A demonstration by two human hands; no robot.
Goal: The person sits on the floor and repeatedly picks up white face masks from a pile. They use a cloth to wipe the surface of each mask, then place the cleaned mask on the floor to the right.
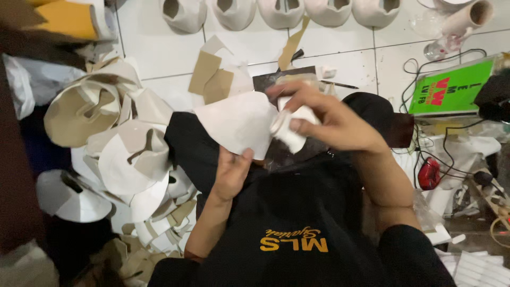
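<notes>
Left hand (pixel 229 172) pinching white piece (pixel 239 123); right hand (pixel 324 119) gripping small bottle (pixel 289 130). Best kept steady, tip on the edge.

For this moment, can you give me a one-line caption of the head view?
Left hand holds a curved white cut-out piece while the right hand presses a small white bottle against it.

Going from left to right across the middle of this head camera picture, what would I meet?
Pile of curved white and tan cut pieces → left hand pinching the white sheet piece → small white bottle gripped by the right hand → red object among the black cables.
</notes>
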